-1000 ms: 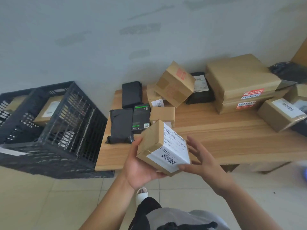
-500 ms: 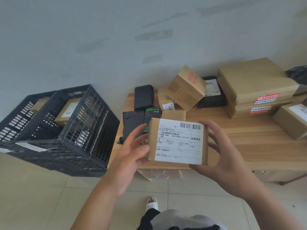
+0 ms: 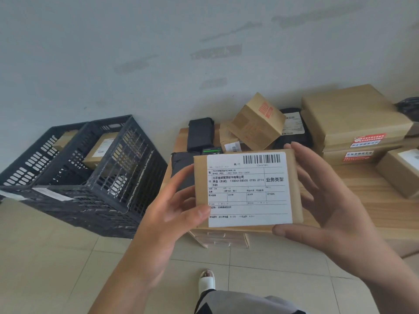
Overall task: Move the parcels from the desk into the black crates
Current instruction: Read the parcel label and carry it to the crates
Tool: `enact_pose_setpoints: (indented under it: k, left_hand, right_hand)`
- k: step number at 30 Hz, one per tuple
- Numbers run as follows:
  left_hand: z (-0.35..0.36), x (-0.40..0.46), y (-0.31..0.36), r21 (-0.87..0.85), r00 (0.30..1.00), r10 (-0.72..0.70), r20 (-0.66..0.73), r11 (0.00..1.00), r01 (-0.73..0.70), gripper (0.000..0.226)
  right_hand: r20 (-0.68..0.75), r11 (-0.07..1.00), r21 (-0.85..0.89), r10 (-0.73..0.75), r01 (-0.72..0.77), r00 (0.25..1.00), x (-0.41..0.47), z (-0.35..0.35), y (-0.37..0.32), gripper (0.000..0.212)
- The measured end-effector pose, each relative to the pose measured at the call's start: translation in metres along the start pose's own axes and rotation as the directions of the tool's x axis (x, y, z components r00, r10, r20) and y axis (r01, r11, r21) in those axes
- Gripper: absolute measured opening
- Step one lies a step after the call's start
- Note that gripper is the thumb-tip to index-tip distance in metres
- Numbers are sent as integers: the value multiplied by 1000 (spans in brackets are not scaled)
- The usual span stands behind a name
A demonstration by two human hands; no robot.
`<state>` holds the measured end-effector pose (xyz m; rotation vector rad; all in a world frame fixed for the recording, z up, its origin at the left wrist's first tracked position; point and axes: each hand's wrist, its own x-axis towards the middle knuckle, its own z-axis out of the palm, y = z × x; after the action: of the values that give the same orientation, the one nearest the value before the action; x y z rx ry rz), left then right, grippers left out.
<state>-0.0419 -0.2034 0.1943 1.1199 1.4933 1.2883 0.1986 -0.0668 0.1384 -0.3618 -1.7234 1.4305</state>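
held parcel: small brown box point(image 3: 248, 189), label face square to camera, barcode at top; held in the air over the near desk edge, clear of the desktop
left hand: point(image 3: 169, 219) grips the box's left edge, thumb on the label's lower left corner, fingers behind
right hand: point(image 3: 326, 207) grips the right edge, thumb under the bottom right corner, fingertips over the top right corner
vs 1.0 s ago: box was tilted with a corner toward camera, now turned flat-on; vs 0.5 s ago: same grip, box fills more of the view
desk: point(image 3: 362, 200) wood, right of centre, against the wall
desk parcels: tilted brown box with red stamp point(image 3: 257, 121) leaning on others at the far side; big flat brown boxes stacked point(image 3: 353, 120) far right; black soft packs point(image 3: 200, 133) far left
black crates: point(image 3: 86, 175) two, side by side on the floor, left of the desk; a brown labelled box point(image 3: 101, 149) inside the right one, another box point(image 3: 64, 139) in the left one
floor: beige tile point(image 3: 56, 257), one white slipper point(image 3: 206, 281) near the bottom
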Motion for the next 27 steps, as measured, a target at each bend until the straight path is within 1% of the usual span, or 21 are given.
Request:
enact_pose_setpoints:
  k: [5, 10, 13, 19, 22, 27]
  left_hand:
    - [13, -15, 5, -5, 1000, 27, -5, 1000, -27, 69]
    - [34, -23, 5, 30, 1000, 4, -17, 1000, -3, 69]
    - [41, -22, 7, 43, 1000, -8, -15, 999, 9, 71]
    - [54, -21, 4, 30, 999, -50, -5, 998, 50, 65]
    - [60, -21, 3, 34, 997, -79, 4, 996, 79, 70]
    - [67, -16, 3, 45, 994, -103, 44, 994, 101, 71]
  right_hand:
    - [18, 998, 59, -16, 15, 1000, -14, -8, -7, 104]
    - [23, 996, 90, -10, 7, 1000, -26, -17, -16, 100]
    - [2, 995, 102, -4, 4, 1000, -32, -20, -21, 99]
    - [-16, 991, 118, 69, -67, 997, -51, -28, -25, 103]
    - [-42, 991, 105, 83, -79, 996, -59, -32, -25, 103]
    - [-55, 987, 118, 116, -109, 992, -66, -35, -25, 102]
